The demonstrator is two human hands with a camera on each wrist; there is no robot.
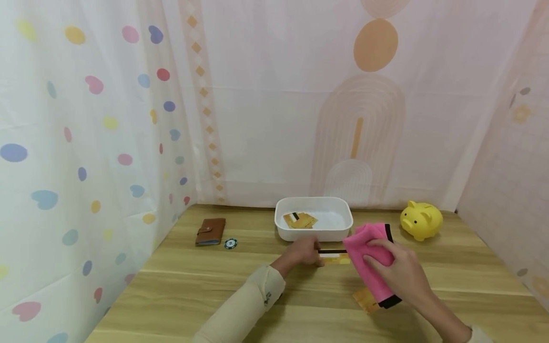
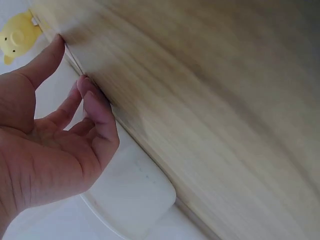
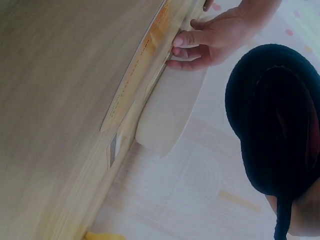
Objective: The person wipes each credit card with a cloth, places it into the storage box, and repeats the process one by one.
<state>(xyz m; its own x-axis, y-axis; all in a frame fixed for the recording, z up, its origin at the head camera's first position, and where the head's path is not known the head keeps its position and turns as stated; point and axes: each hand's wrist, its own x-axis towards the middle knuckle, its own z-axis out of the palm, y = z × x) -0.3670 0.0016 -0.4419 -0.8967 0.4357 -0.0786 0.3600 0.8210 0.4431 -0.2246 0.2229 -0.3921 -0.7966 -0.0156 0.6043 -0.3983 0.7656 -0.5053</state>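
My left hand (image 1: 305,251) is down on the table in front of the white tub, its thumb and fingertips pinching the left end of a gold bank card (image 1: 334,260) with a black stripe. In the left wrist view the thumb and fingers (image 2: 96,107) meet the tabletop edge-on, so the card barely shows there. A folded pink cloth (image 1: 364,276) with black edging is gripped by my right hand (image 1: 401,271), raised over the table. It covers that card's right end and part of another gold card (image 1: 363,301) lying nearer; this card (image 3: 137,70) shows more fully in the right wrist view.
The white tub (image 1: 315,235) stands at the back, with several gold cards (image 1: 305,221) inside. To the left lie a brown wallet (image 1: 211,232) and a poker chip (image 1: 230,244). A yellow piggy bank (image 1: 421,220) sits at the back right. Patterned curtains enclose the table.
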